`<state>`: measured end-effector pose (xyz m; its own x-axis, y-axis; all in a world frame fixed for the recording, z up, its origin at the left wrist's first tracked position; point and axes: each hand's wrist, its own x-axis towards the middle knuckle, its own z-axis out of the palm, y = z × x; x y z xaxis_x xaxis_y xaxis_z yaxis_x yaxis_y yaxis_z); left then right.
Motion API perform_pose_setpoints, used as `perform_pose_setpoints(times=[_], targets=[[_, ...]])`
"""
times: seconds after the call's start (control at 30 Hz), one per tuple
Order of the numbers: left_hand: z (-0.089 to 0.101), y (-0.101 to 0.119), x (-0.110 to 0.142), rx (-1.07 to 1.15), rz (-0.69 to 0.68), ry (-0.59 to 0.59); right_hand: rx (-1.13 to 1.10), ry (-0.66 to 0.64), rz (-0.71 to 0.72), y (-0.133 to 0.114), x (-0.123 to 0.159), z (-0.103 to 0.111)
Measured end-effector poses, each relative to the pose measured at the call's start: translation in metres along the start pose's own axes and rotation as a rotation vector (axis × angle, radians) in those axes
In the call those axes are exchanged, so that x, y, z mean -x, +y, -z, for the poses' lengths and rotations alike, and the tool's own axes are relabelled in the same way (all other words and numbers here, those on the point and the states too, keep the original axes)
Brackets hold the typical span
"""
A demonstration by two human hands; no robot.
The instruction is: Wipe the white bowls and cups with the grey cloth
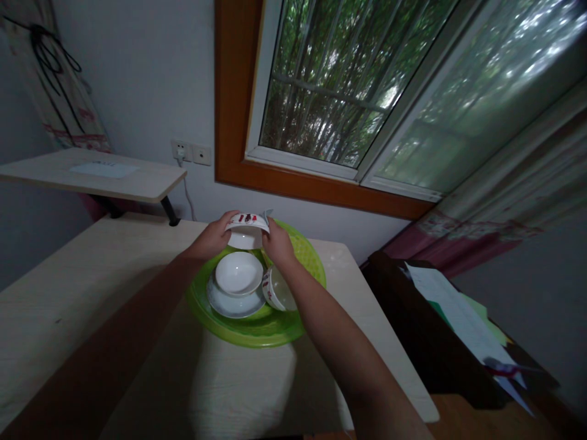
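A white bowl [248, 237] with red and dark pictures on its outside is held tilted on its side, its hollow facing me, above the far part of a green basin [247, 338]. My left hand [214, 237] grips its left side. At the right side, my right hand [278, 243] is closed on the bowl, with a bit of greyish cloth [267, 215] showing at the fingers. Below, a plain white bowl [239, 274] rests upright on a white plate [236, 305] inside the basin. Another patterned bowl [279, 290] leans on its side, partly covered by my right forearm.
The basin stands on a pale wooden table [247, 385]. A raised shelf [92, 174] with a sheet of paper [104, 168] is at the back left. Behind are wall sockets [191, 152] and a window [339, 85]. A dark cabinet [413, 330] with papers [463, 311] stands at the right.
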<state>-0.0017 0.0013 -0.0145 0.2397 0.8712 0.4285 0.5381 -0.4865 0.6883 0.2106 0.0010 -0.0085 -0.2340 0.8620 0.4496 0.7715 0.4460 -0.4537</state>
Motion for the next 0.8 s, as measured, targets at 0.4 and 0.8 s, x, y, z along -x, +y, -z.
perform_pose_setpoints(times=[0.4, 0.8], targets=[[0.004, 0.010, 0.001, -0.223, -0.084, 0.093, -0.059, 0.049, -0.125, -0.001, -0.002, -0.006], [0.000, 0.001, -0.001, -0.069, 0.080, 0.043, -0.145, 0.060, -0.169, 0.006, -0.003, -0.016]])
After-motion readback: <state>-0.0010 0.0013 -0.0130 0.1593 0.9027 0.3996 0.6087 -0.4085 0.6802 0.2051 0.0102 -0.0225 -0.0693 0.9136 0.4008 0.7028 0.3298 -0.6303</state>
